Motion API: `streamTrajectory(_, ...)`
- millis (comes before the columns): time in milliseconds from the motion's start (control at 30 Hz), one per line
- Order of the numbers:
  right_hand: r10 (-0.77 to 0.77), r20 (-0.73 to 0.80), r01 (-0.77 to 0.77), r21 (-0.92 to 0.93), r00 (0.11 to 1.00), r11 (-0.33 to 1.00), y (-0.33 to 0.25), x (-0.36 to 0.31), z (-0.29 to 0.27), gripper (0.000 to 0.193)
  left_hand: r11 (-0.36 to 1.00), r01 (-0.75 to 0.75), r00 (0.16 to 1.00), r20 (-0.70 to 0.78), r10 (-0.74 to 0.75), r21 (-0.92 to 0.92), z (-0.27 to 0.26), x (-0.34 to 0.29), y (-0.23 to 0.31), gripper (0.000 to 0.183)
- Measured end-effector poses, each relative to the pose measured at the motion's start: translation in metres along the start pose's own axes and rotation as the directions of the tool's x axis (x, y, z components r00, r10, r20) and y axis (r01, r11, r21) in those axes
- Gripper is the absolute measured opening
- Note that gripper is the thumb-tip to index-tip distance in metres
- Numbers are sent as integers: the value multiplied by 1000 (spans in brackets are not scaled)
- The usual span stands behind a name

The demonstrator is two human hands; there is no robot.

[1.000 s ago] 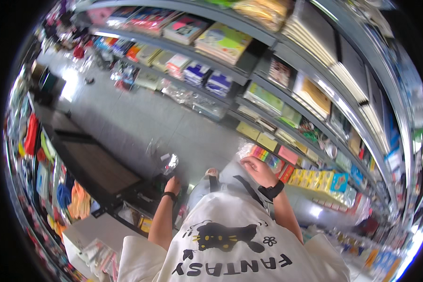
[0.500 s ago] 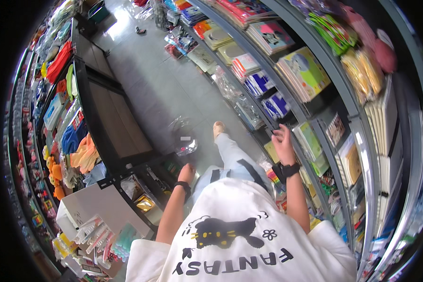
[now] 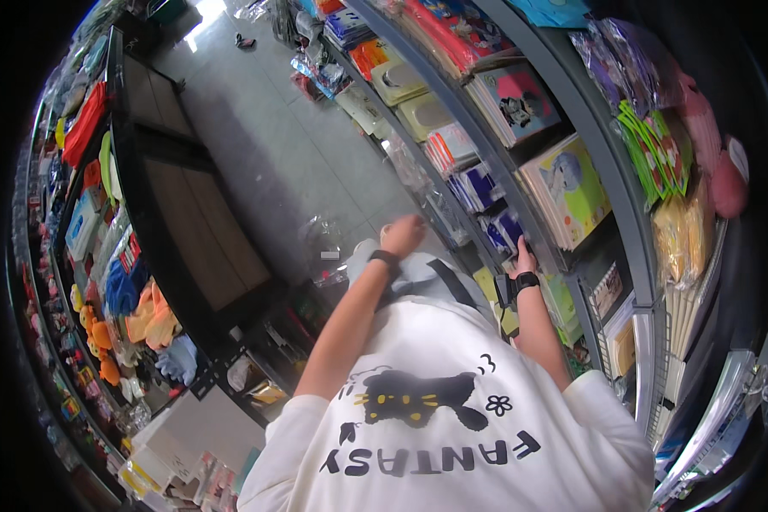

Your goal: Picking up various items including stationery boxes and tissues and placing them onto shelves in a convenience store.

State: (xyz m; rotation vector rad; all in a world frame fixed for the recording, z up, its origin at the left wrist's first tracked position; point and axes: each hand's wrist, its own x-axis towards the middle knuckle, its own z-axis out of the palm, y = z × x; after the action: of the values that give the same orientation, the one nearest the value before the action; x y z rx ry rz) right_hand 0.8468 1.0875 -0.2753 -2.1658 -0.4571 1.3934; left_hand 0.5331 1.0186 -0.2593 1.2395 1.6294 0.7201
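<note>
My right hand point(image 3: 523, 258) is at the shelf on the right, against the lower of two stacks of blue-and-white packs point(image 3: 502, 232). Its thumb side shows, while most of its fingers are hidden, so whether it grips a pack does not show. In front of my body, over my legs, my left hand point(image 3: 406, 232) is smeared by motion. Nothing can be made out in it. Above the packs lie orange-and-white packs point(image 3: 449, 149). Beside them stands a stack of notebooks with a green and yellow cover point(image 3: 572, 188).
Grey metal shelving point(image 3: 461, 94) with stationery runs along my right. A dark low cabinet point(image 3: 188, 213) stands at left, with gloves point(image 3: 154, 314) and bagged goods beyond. On the grey floor lies a clear plastic bag point(image 3: 324, 247). A white box point(image 3: 200, 435) sits at lower left.
My left hand has swung up and to the right, across my front. My right hand has come in against the blue-and-white packs. The view has shifted slightly.
</note>
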Motion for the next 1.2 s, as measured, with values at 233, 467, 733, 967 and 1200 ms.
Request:
streamTrajectory(233, 117, 276, -141, 67, 954, 988, -14, -73, 5, 48, 976, -212, 973, -84, 216, 57, 21, 49, 36, 40)
streamTrajectory(467, -13, 378, -20, 83, 926, 996, -18, -102, 48, 49, 984, -160, 984, -62, 166, 81, 18, 95, 45, 50)
streamTrajectory(733, -122, 260, 113, 49, 958, 992, -40, -86, 92, 74, 997, -67, 998, -11, 68, 25, 26, 101, 39, 49)
streamTrajectory(967, -451, 241, 506, -281, 860, 815, -31, -55, 99, 73, 990, -136, 940, -312, 139, 32, 22, 99, 56, 52)
streamTrajectory(1200, -597, 454, 749, -367, 661, 551, -51, -108, 112, 70, 738, -167, 952, -88, 294, 654, 17, 114, 40, 70)
